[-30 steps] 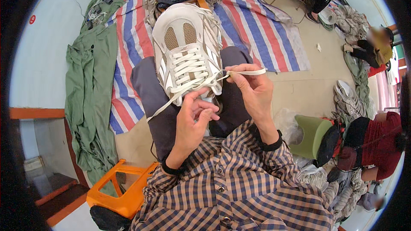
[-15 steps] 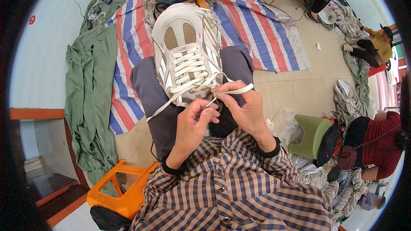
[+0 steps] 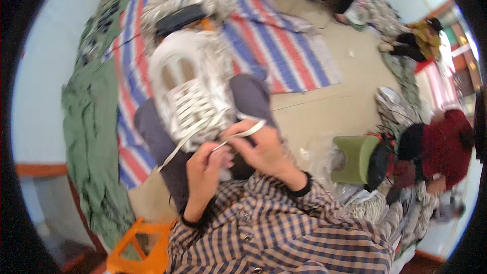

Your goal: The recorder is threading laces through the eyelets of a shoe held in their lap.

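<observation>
A white and beige sneaker (image 3: 158, 67) lies across my lap, toe pointing away from me, its white laces (image 3: 190, 104) crisscrossed up the front. Close by its heel end, my right hand (image 3: 261, 147) pinches a lace, and a flat stretch of that lace runs over its fingers. Just left of it, my left hand (image 3: 202, 175) is closed with thumb and fingertips on the thin lace tip. The two hands nearly touch. Another lace end (image 3: 172, 156) hangs loose to the left of the sneaker. Motion blurs the picture somewhat.
Beyond my knees, a heap of sneakers (image 3: 213, 0) rests on a striped tarp (image 3: 284, 50), a dark pad (image 3: 180, 19) before it. Green cloth (image 3: 91, 147) lies left, an orange stool (image 3: 139, 246) near left. A green seat (image 3: 350, 160) and co-workers (image 3: 446, 147) are on the right.
The whole view has shifted and tilted, so my hands and the sneaker appear farther left. Both hands keep their pinch on the lace.
</observation>
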Action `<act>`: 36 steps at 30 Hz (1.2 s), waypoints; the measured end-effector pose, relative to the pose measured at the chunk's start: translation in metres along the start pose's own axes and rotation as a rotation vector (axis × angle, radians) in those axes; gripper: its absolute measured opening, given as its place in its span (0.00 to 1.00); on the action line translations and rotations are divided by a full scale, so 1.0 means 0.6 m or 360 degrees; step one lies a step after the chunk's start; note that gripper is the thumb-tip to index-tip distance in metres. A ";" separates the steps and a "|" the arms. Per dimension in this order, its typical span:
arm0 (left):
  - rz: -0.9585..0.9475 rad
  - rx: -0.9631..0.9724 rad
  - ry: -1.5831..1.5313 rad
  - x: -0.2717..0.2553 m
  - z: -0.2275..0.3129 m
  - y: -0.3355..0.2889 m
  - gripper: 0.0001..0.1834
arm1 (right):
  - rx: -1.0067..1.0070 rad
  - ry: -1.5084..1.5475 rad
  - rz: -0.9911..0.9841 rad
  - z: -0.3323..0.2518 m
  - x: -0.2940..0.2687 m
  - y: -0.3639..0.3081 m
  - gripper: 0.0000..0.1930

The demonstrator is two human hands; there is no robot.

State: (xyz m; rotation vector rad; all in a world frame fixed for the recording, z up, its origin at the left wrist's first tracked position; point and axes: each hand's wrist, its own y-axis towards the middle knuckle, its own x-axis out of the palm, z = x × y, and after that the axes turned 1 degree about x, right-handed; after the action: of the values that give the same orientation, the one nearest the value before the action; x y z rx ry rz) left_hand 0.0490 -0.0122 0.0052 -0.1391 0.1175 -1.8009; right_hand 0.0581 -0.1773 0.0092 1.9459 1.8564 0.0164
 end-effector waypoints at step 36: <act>0.0060 0.0133 -0.0006 -0.006 -0.009 -0.002 0.09 | -0.0262 0.0116 -0.0176 0.015 0.010 -0.005 0.08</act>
State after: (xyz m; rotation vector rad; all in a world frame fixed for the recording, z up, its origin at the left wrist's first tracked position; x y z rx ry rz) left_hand 0.0476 -0.0082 0.0001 -0.0799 0.0418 -1.7647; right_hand 0.0586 -0.1744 -0.0018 1.7514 1.9412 0.2024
